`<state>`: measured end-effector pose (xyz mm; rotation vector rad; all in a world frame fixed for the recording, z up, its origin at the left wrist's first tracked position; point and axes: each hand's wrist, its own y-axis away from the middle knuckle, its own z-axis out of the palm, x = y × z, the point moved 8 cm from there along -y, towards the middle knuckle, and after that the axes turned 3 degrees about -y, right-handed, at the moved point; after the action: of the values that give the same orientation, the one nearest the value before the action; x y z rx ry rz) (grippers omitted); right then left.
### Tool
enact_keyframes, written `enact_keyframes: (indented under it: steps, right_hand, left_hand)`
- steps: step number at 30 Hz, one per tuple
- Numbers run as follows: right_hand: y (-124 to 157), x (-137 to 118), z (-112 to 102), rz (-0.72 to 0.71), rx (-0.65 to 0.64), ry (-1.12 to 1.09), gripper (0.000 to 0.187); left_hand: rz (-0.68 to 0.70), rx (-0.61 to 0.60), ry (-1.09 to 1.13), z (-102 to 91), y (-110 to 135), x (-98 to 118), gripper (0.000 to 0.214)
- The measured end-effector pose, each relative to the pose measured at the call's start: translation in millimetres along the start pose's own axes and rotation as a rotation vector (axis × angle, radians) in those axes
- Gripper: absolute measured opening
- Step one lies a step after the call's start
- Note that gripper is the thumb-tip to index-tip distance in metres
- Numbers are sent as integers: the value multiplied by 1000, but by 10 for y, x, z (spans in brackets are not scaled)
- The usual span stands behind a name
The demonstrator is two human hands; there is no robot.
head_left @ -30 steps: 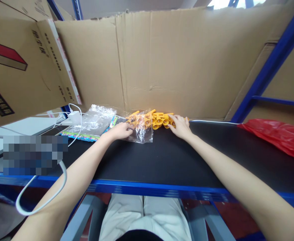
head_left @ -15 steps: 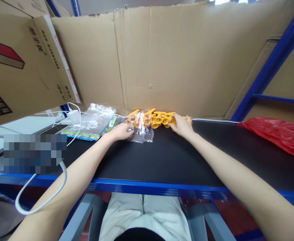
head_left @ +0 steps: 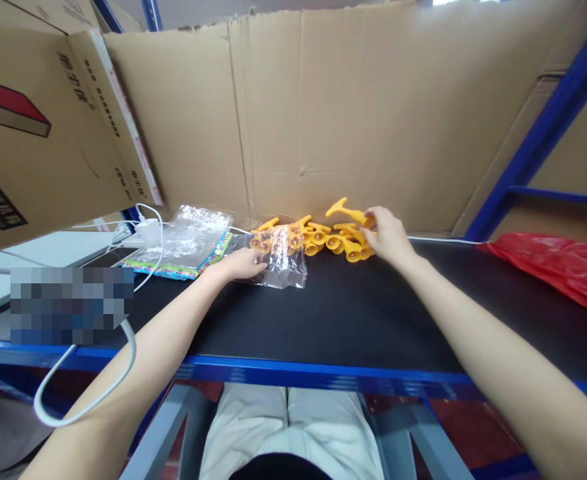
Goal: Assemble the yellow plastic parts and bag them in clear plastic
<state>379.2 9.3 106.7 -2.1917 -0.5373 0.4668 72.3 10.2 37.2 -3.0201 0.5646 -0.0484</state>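
Observation:
My right hand (head_left: 389,235) is closed on the cup-like end of one orange-yellow plastic piece (head_left: 346,211), whose T-shaped end points left, above the others. Several like pieces (head_left: 316,237) lie in a heap against the cardboard, their round hollow ends facing me. At the heap's left end, a clear plastic bag (head_left: 289,268) lies partly over them. My left hand (head_left: 245,263) grips the near left side of this bag with curled fingers. What exactly the pieces are, I cannot tell.
Further clear bags with a colourful printed edge (head_left: 173,268) lie left of my left hand. A white cable and plug (head_left: 148,231) stand behind. A red plastic bag (head_left: 553,270) lies at the right. A cardboard wall (head_left: 398,120) closes off the back of the black tabletop (head_left: 318,327).
My right hand has risen and moved slightly right from the heap, lifting one yellow piece. My left hand stays on the clear bag.

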Motion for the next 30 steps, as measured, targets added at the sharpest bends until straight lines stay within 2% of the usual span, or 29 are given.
enact_keyframes:
  steps: [2, 5, 9, 12, 15, 18, 23, 30]
  right_hand:
    - [-39, 32, -168, 23, 18, -74, 26]
    - [-77, 56, -326, 52, -21, -195, 30]
    - [-87, 56, -357, 93, -96, -359, 38]
    - [-80, 28, -307, 114, -124, -447, 43]
    - [-72, -31, -258, 127, -127, -493, 46]
    - [-63, -133, -248, 106, -105, -522, 44]
    - [-58, -281, -255, 78, -102, -583, 43]
    - [-155, -419, -267, 80, -198, -618, 45]
  left_hand:
    - [-16, -19, 4, -1, 17, -1, 33]
    - [14, 2, 28, -49, 48, 64, 35]
    - [112, 155, 109, -219, 93, 276, 45]
    - [106, 237, 122, -306, 98, 434, 51]
    - [44, 203, 66, -291, 61, 558, 57]
    - [23, 86, 27, -227, 19, 663, 60]
    - [-17, -41, -83, -135, -23, 655, 39]
    - [21, 51, 60, -60, -71, 514, 28]
